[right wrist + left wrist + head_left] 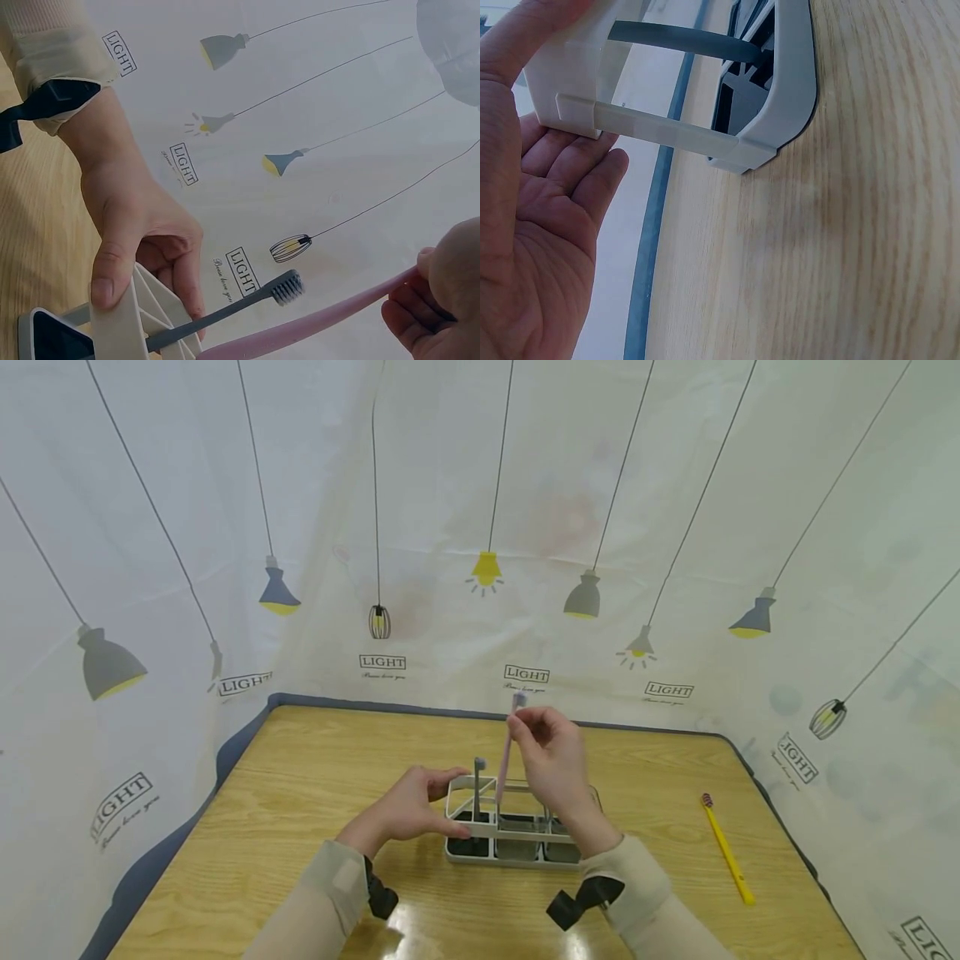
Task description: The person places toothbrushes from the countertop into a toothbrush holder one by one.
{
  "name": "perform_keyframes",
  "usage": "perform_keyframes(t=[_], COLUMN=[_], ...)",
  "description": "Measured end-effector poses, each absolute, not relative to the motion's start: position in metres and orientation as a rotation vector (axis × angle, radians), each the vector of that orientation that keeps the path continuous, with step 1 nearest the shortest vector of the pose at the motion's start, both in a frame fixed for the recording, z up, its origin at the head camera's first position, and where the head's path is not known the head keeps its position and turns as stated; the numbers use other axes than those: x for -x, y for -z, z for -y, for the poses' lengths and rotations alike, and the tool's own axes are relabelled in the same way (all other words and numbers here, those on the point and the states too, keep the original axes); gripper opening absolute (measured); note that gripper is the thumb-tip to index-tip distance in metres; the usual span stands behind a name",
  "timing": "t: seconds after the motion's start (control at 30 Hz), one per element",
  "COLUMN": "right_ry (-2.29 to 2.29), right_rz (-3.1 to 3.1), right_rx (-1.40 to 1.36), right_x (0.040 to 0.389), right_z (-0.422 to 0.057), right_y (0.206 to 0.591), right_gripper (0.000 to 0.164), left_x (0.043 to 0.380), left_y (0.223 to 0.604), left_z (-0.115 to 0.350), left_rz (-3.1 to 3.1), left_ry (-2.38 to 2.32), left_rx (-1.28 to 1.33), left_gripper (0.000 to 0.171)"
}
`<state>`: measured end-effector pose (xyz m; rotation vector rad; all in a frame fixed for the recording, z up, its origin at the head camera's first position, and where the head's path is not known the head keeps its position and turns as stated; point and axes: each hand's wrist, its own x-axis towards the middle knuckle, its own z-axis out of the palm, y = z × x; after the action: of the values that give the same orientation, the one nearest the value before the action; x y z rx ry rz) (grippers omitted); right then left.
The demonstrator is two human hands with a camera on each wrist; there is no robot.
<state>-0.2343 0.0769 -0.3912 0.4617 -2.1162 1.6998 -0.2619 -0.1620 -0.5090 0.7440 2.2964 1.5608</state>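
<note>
My left hand (408, 802) grips the left end of a white toothbrush holder (480, 862), thumb on the front of its upper frame and fingers behind. A grey toothbrush (225, 311) stands in the holder's left part, bristles up. Between the thumb and fingers of my right hand (555, 760) is a pink toothbrush (505, 760), pinched near its head, which points up. Its lower end is at the holder's upper frame, just right of the grey brush; how deep it reaches I cannot tell. In the left wrist view the holder's base (795, 82) rests on the table.
A yellow toothbrush (726, 847) lies on the wooden table (300, 877) to the right of the holder. White sheeting (442, 685) printed with lamps rises behind the table's dark blue edge and along both sides.
</note>
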Motion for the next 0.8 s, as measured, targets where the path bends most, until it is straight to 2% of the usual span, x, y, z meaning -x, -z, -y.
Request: perform_keyframes(t=[0.8], right_ry=[-1.699], right_rz=[2.139], right_rx=[-0.435], right_x=[0.235], right_z=[-0.067], right_y=[0.416], right_gripper=[0.006], left_x=[0.261], left_y=[0.507], left_z=[0.162], left_rz=[-2.291], left_ry=[-1.557], left_rx=[-0.755], left_gripper=[0.092])
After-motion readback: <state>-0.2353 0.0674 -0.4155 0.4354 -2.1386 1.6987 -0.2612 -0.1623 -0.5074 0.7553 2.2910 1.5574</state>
